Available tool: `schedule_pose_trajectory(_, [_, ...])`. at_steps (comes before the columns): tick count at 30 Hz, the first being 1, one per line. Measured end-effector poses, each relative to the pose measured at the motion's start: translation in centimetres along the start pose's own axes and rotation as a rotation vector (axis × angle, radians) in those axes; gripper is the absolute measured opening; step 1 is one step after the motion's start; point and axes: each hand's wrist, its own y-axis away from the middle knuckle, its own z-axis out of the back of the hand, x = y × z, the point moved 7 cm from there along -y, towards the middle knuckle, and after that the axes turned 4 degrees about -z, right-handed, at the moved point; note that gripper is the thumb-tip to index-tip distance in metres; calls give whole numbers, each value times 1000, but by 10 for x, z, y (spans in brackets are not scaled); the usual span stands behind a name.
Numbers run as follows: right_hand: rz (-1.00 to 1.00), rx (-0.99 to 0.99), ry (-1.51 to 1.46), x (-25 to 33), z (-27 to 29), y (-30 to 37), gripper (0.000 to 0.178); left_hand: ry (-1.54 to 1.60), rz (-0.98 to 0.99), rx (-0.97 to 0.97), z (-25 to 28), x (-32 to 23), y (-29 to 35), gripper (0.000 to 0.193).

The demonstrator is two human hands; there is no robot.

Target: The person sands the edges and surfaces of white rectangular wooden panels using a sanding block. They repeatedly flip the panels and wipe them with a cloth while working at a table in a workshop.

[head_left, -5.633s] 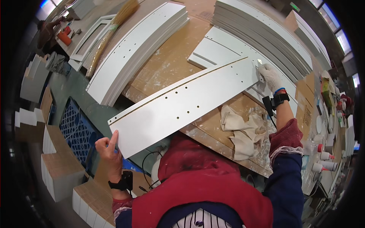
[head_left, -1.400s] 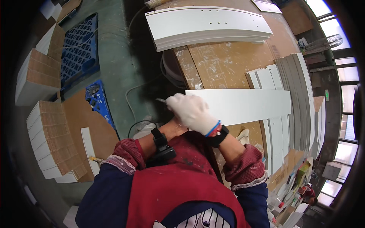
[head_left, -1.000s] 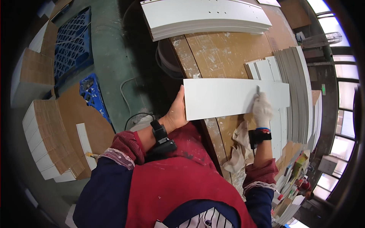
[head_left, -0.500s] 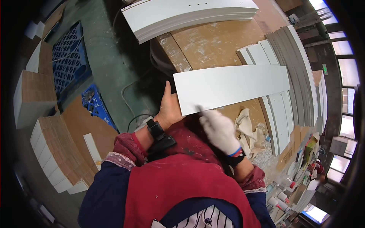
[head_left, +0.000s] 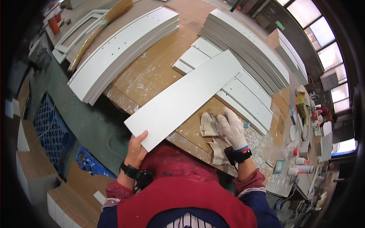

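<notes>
At a cloth (head_left: 219, 152), right grip (head_left: 231, 128) (gloved), left grip (head_left: 136, 152) holding board (head_left: 186, 98)

This is a workshop: the worn tabletop (head_left: 152, 72) below the right hand (head_left: 232, 129) is spattered with white, stacks of drilled white panels (head_left: 129, 40) stand beyond it, red-tipped bottles (head_left: 292, 171) sit to its right, and a blue pallet (head_left: 51, 127) lies left of the left hand (head_left: 137, 150).

A: Counter (head_left: 148, 78) status?
B: Brown top, white smears.
A: Directly on it?
B: Left: stack of drilled white panels (head_left: 123, 45). Right: taller panel stack (head_left: 247, 47), low white boards (head_left: 247, 98) just beside. Crumpled cream rag (head_left: 219, 151) near front edge.
</notes>
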Motion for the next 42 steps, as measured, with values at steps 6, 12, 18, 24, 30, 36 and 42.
schedule_pose_trajectory(6, [-276,117,-1246,35,-12,-4,38,-862,-214,115,-13,-41,34,34])
schedule_pose_trajectory(12, [-248,-70,-1616,-16,-31,-25,34,-1788,-917,560,-98,-63,56,35])
schedule_pose_trajectory(18, [-269,27,-1825,-17,-61,-19,32,-317,-326,-39,-6,-58,31,63])
schedule_pose_trajectory(24, [-240,208,-1917,17,-75,-24,32,189,-8,334,1,-41,59,75])
schedule_pose_trajectory(30, [-110,277,-1753,88,-66,-51,32,-173,-268,35,-16,-87,62,56])
schedule_pose_trajectory(36, [40,674,-1301,182,-71,-57,32,-85,-513,61,-19,-169,44,55])
schedule_pose_trajectory(42, [-94,851,-1225,142,-96,-30,29,-148,-629,-39,28,-248,-31,47])
